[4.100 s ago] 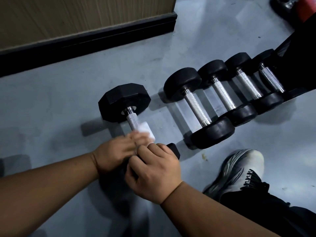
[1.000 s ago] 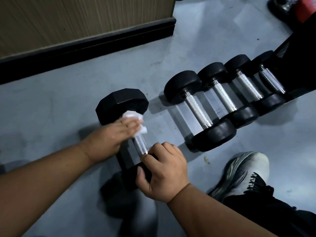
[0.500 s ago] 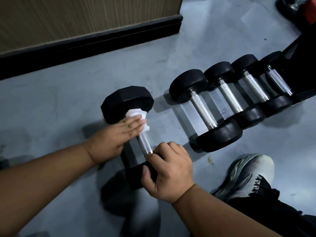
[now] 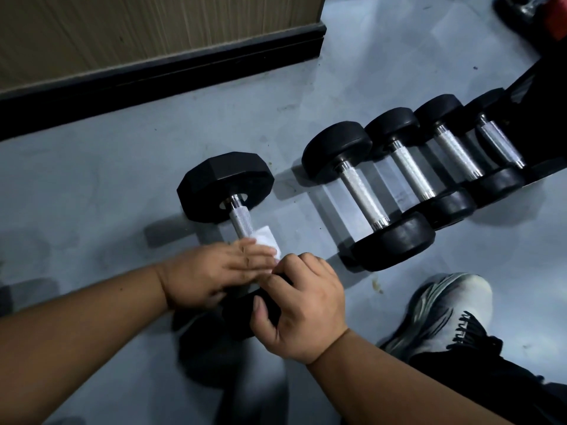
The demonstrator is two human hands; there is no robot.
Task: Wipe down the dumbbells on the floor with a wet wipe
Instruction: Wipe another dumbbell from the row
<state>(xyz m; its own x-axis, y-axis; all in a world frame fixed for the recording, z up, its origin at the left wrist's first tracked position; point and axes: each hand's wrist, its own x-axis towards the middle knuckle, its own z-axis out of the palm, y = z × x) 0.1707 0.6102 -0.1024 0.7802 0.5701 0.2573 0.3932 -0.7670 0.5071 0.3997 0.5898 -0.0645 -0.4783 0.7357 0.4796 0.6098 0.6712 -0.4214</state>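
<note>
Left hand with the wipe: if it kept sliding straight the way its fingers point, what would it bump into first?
The left hand points right, across the handle, so the right hand's fingers gripping the near weight come first, almost touching; depth is unclear.

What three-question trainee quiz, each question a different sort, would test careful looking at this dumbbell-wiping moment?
1. True or false: the wet wipe is on the hex dumbbell's metal handle.
2. Which hand grips that dumbbell's near head? A) left hand B) right hand
3. Fill in: the round-headed dumbbells lie in a row on the ___.

Key: 1 true; 2 B; 3 floor.
</note>
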